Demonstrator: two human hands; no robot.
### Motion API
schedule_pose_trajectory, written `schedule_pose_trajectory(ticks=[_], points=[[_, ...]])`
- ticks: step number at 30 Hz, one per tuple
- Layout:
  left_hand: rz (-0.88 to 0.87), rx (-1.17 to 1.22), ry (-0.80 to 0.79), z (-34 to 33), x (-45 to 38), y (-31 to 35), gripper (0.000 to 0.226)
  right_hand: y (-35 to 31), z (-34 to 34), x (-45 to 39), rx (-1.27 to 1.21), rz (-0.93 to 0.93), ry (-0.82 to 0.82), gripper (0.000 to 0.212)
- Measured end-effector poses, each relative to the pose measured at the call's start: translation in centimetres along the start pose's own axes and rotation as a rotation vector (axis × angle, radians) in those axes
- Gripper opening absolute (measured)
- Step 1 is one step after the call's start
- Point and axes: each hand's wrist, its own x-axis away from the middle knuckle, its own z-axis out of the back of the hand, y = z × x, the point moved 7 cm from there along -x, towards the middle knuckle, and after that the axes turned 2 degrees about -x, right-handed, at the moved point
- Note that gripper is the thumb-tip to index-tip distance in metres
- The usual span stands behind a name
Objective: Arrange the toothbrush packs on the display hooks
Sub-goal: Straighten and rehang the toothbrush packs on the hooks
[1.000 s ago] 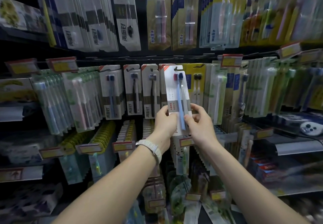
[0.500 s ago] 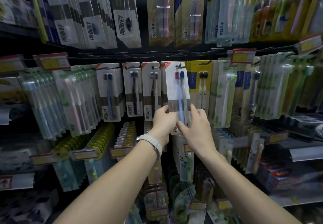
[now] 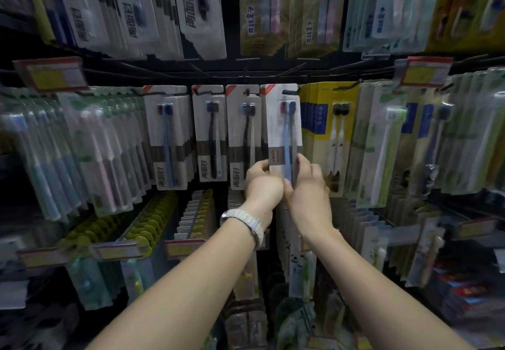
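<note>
A white toothbrush pack (image 3: 284,123) with a red-headed and a blue-headed brush stands upright in the middle row, its top hole at a black display hook (image 3: 291,92). My left hand (image 3: 263,184) grips the pack's lower left edge. My right hand (image 3: 307,189) pinches its lower right edge. Both hands cover the bottom of the pack. Similar white packs (image 3: 241,136) hang just to its left, and yellow packs (image 3: 329,136) hang to its right.
Hooks full of toothbrush packs fill the wall above, left and right. Price tags (image 3: 50,73) (image 3: 426,72) sit on hook ends. Below, rows of yellow-topped packs (image 3: 153,221) and white packs (image 3: 358,226) stick out toward me.
Both hands have lifted the white pack up and pushed it toward the wall, bringing its top to the hook. The camera has moved closer.
</note>
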Motion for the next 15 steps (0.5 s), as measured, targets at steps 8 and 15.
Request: schedule_pose_trajectory(ticks=[8,15], points=[[0.008,-0.135,-0.054,0.5,0.0,-1.4,0.057,0.3,-3.1,-2.2,0.046,-0.078,-0.004,0.064],[0.021,-0.126,-0.097,1.2,0.2,-2.2,0.038,-0.3,-4.6,-2.8,0.088,-0.075,0.06,0.061]])
